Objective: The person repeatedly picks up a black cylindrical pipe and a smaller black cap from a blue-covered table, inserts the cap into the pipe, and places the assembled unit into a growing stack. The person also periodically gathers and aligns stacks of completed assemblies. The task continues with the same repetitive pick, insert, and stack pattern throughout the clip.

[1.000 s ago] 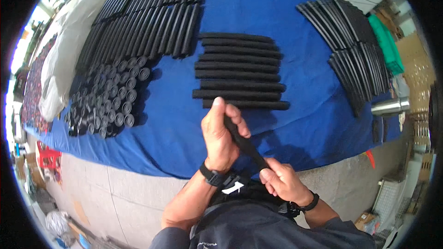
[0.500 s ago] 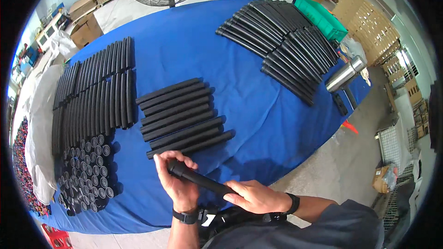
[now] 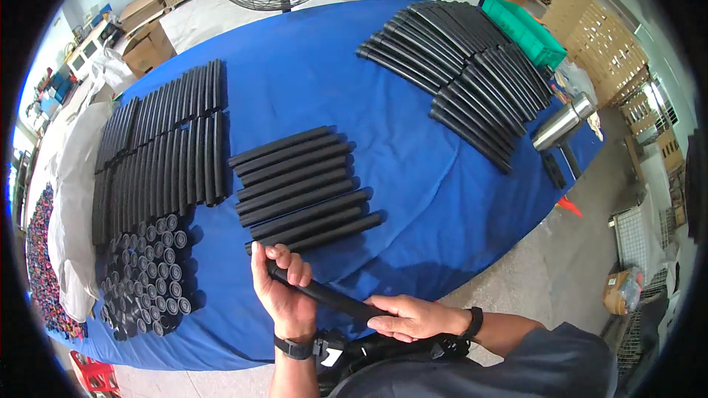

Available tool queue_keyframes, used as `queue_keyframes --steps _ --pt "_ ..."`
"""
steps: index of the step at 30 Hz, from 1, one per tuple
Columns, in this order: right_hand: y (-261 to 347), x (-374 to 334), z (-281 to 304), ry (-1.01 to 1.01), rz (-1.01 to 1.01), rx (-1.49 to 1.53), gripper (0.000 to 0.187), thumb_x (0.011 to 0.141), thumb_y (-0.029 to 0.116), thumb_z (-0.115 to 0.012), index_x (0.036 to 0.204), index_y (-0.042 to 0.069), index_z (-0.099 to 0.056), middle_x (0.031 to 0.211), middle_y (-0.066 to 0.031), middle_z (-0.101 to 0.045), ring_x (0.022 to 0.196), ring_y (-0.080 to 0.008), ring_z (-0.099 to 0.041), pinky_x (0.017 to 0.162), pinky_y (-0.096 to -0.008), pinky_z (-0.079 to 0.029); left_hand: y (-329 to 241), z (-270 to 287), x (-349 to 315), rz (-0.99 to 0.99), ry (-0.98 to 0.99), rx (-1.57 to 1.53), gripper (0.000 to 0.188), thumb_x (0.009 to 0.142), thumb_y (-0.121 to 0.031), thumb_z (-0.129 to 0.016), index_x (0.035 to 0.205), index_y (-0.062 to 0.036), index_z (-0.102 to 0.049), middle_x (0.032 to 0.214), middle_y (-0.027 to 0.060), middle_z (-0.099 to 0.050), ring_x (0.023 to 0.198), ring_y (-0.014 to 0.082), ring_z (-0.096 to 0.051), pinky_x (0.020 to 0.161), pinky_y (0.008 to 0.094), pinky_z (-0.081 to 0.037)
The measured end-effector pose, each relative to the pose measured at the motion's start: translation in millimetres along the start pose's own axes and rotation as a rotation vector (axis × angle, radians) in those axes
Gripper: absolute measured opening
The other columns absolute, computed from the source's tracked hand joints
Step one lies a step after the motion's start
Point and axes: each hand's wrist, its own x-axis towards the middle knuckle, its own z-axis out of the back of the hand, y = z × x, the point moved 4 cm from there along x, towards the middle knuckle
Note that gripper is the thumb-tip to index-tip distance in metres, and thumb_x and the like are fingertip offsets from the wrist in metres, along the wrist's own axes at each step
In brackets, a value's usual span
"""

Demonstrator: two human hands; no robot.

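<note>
Both hands are on one black tube, tilted over the near edge of the blue cloth, just below a row of loose tubes. The left hand has its fingers curled round the upper end, thumb sticking up, and the right hand is pinching the lower end, thumb on top. Round black caps sit off to the left, and there's a green bin over on the far right.

The black tube I hold looks matt, as do the loose tubes on creased blue cloth, while glossy black rods and a smooth, shiny metal cylinder catch the light; the green crate looks plastic.
</note>
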Motion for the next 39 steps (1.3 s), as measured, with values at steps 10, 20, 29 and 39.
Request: queue_keyframes --steps 10,20,29,39 --pt "1 -1 -2 -0.072 0.031 -0.208 0.036 0.110 0.030 -0.054 0.133 0.003 -0.051 0.066 0.0020 -0.049 0.050 -0.0059 -0.047 0.048 -0.0260 -0.040 -4 6 -2 -0.018 -0.018 0.067 0.034 0.107 -0.036 -0.053 0.084 -0.0118 -0.059 0.072 -0.0021 -0.048 0.051 0.0091 -0.040 0.046 0.0261 -0.034" --pt "-1 -7 -1 0.116 -0.131 0.431 0.039 0.113 0.035 -0.043 0.135 0.004 -0.052 0.091 -0.0073 -0.065 0.061 -0.0099 -0.061 0.047 -0.0217 -0.047 -3 -8 -5 0.061 0.185 -0.103 0.043 0.109 -0.044 -0.049 0.087 -0.0085 -0.060 0.073 0.0013 -0.049 0.052 0.0110 -0.042 0.046 0.0266 -0.036" --pt "1 -6 4 -0.077 0.021 0.011 0.034 0.108 0.037 -0.055 0.116 0.004 -0.059 0.080 -0.0033 -0.063 0.054 -0.0082 -0.057 0.045 -0.0260 -0.041 -2 1 -8 -0.098 0.031 0.169 0.025 0.105 -0.037 -0.060 0.102 -0.0125 -0.064 0.082 -0.0019 -0.054 0.061 0.0094 -0.045 0.056 0.0258 -0.038" --pt "-3 -2 2 -0.059 0.036 -0.190 0.036 0.108 0.037 -0.056 0.120 0.003 -0.056 0.081 -0.0016 -0.059 0.055 -0.0079 -0.056 0.048 -0.0244 -0.045 3 0 -12 -0.130 -0.024 0.176 0.026 0.107 -0.036 -0.059 0.105 -0.0100 -0.062 0.079 -0.0013 -0.050 0.057 0.0072 -0.041 0.049 0.0233 -0.036"
